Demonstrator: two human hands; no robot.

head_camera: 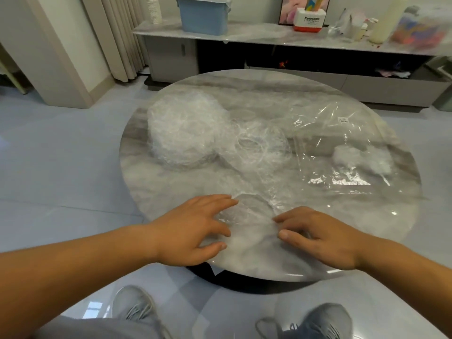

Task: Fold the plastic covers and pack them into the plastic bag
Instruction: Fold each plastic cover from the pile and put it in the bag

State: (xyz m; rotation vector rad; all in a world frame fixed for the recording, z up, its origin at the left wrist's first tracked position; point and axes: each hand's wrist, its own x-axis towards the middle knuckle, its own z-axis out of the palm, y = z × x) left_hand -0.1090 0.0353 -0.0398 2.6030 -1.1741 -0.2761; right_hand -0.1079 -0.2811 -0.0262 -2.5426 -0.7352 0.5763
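Early yet: small wad of folded covers point(362, 160) inside plastic bag point(325, 118), far right. Big pile point(183, 128) far left and loose cover point(261, 148) mid-table look unfolded. Left hand point(195, 226) and right hand point(322, 238), fingers loose, gripping nothing, press one cover point(249, 211) flat at near edge of table point(159, 192).

The round table point(256, 94) has a grey-and-white marble swirl, and the heap of plastic covers point(183, 128) looks milky white. The plastic bag point(342, 133) is see-through, the storage box point(203, 15) pale blue, the sneakers point(137, 307) grey.
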